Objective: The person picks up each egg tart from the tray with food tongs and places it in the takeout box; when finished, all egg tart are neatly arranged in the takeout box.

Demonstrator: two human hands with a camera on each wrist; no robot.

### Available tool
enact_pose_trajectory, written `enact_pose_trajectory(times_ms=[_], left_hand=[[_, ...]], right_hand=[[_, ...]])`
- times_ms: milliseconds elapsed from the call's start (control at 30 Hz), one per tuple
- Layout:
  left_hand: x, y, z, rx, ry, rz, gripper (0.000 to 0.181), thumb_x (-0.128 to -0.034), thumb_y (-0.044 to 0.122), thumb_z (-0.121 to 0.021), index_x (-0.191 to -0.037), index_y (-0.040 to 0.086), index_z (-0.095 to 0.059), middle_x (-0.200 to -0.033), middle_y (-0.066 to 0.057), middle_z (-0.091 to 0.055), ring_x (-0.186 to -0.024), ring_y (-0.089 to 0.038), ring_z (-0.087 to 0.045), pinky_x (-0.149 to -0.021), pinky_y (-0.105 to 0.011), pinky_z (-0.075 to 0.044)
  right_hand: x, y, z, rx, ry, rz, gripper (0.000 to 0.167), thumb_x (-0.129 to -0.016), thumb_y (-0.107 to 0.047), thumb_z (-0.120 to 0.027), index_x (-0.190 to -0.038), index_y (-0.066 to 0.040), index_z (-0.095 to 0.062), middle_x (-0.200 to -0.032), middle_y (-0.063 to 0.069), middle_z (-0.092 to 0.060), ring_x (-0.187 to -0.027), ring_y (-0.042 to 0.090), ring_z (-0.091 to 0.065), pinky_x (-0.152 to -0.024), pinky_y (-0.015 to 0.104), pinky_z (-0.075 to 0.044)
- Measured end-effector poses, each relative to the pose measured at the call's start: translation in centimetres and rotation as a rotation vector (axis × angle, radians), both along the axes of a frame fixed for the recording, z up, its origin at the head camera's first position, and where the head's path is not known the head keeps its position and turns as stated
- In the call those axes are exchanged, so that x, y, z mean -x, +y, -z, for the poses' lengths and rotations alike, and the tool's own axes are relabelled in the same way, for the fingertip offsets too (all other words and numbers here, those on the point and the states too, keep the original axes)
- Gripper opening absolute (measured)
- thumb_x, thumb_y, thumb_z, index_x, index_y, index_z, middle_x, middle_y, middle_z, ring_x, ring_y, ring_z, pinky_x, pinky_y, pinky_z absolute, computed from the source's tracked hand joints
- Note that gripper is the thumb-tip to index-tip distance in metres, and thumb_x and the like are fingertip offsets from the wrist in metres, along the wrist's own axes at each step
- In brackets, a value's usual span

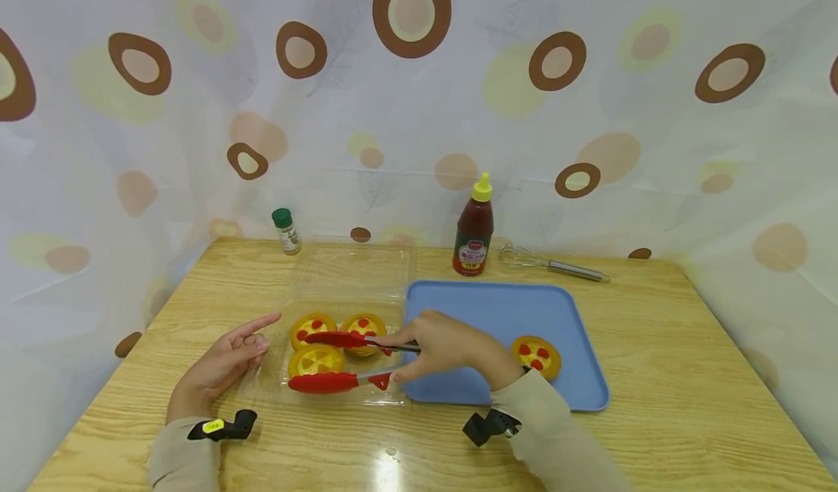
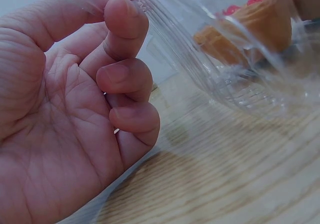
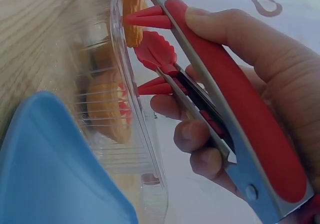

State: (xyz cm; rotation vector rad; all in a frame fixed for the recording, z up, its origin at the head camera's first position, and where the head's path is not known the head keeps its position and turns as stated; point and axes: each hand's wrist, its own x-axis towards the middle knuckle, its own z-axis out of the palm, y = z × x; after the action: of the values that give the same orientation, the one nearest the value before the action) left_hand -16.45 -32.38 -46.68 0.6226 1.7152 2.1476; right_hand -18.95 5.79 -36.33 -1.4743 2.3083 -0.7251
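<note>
Apparently partway through moving tarts: one red-dotted tart (image 1: 536, 357) on the blue tray (image 1: 471, 310) at lower right of centre, two rear tarts (image 1: 364, 324) seated in the clear box (image 1: 393, 403) left of centre, and a front tart (image 1: 316, 359) between the spread tips of the tongs (image 3: 225, 88), around rim height; whether being lifted or set down, impossible to tell. Left to do, as a judgement: releasing or carrying that front piece, perhaps more after. Right hand (image 1: 448, 346) wrapped around the tongs, thumb on one arm, fingers on the other. Left hand (image 1: 225, 364) holding nothing, index finger stretched toward the box's left edge, the others loosely bent. As for materials: thin, glossy, ribbed plastic in the box, with a hinged lid (image 1: 350, 270) lying back; silvery metal and red grips on the tongs, with scalloped red tips; round, golden, cup-shaped crusts, yellow tops, orange wedges on the front piece; smooth, round-cornered tray with a raised lip; pale streaked grain across the table (image 1: 655, 375).
</note>
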Motion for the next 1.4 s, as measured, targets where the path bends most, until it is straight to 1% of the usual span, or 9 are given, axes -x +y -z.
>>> enact_pose_trajectory(times_ms=[233, 433, 567, 700, 933, 1100, 1400], left_hand=[[0.0, 0.1, -0.1, -0.002, -0.001, -0.009, 0.051, -0.0986, -0.006, -0.037, -0.137, 0.025, -0.051, -0.078, 0.011, -0.057, -0.072, -0.002, -0.054, -0.069, -0.014, -0.044], [-0.1, 0.2, -0.2, 0.005, 0.001, -0.002, 0.051, -0.0988, -0.005, -0.037, -0.137, 0.026, -0.051, -0.077, 0.011, -0.057, -0.072, -0.002, -0.054, -0.069, -0.014, -0.045], [0.0, 0.1, -0.2, 0.003, 0.008, -0.001, 0.050, -0.0988, -0.005, -0.038, -0.138, 0.024, -0.050, -0.077, 0.010, -0.057, -0.072, -0.002, -0.054, -0.070, -0.015, -0.044], [0.0, 0.1, -0.1, -0.012, 0.006, 0.006, 0.049, -0.0987, -0.005, -0.038, -0.138, 0.022, -0.050, -0.078, 0.010, -0.058, -0.073, -0.002, -0.054, -0.070, -0.015, -0.045], [0.0, 0.0, 0.1, -0.014, 0.002, 0.005, 0.050, -0.0986, -0.005, -0.038, -0.138, 0.023, -0.050, -0.079, 0.010, -0.059, -0.073, -0.002, -0.055, -0.070, -0.015, -0.045], [0.0, 0.0, 0.0, -0.013, 0.005, 0.005, 0.050, -0.0987, -0.005, -0.038, -0.138, 0.023, -0.050, -0.079, 0.010, -0.058, -0.073, -0.002, -0.055, -0.069, -0.015, -0.045], [0.0, 0.0, 0.1, -0.018, -0.001, 0.002, 0.049, -0.0985, -0.005, -0.038, -0.138, 0.022, -0.050, -0.079, 0.010, -0.058, -0.073, -0.002, -0.055, -0.069, -0.014, -0.045]], right_hand=[[0.3, -0.9, 0.3, -0.027, -0.015, 0.017, 0.054, -0.083, -0.027, -0.073, -0.132, -0.012, -0.056, -0.047, -0.010, -0.013, -0.045, 0.006, -0.007, -0.046, 0.021, -0.018], [0.4, -1.6, 0.2, -0.058, -0.037, 0.030, 0.055, -0.084, -0.029, -0.073, -0.133, -0.014, -0.055, -0.046, -0.010, -0.015, -0.042, 0.006, -0.009, -0.044, 0.020, -0.021], [0.5, -1.8, 0.2, -0.070, -0.058, 0.038, 0.054, -0.085, -0.028, -0.072, -0.133, -0.013, -0.055, -0.043, -0.010, -0.022, -0.040, 0.005, -0.013, -0.044, 0.019, -0.024], [0.7, -2.2, 0.2, -0.088, -0.043, 0.032, 0.053, -0.085, -0.027, -0.071, -0.132, -0.011, -0.056, -0.043, -0.010, -0.030, -0.038, 0.004, -0.018, -0.044, 0.018, -0.027], [1.0, -2.7, 0.5, -0.099, -0.011, 0.018, 0.052, -0.085, -0.028, -0.072, -0.131, -0.010, -0.057, -0.042, -0.012, -0.026, -0.038, 0.003, -0.018, -0.044, 0.017, -0.027], [1.0, -3.0, 0.6, -0.086, 0.015, 0.006, 0.051, -0.085, -0.027, -0.072, -0.130, -0.008, -0.058, -0.045, -0.012, -0.022, -0.039, 0.003, -0.017, -0.044, 0.017, -0.026], [0.9, -3.5, 0.7, -0.105, 0.006, 0.028, 0.053, -0.084, -0.029, -0.072, -0.131, -0.009, -0.057, -0.044, -0.011, -0.019, -0.039, 0.004, -0.016, -0.043, 0.017, -0.024]])
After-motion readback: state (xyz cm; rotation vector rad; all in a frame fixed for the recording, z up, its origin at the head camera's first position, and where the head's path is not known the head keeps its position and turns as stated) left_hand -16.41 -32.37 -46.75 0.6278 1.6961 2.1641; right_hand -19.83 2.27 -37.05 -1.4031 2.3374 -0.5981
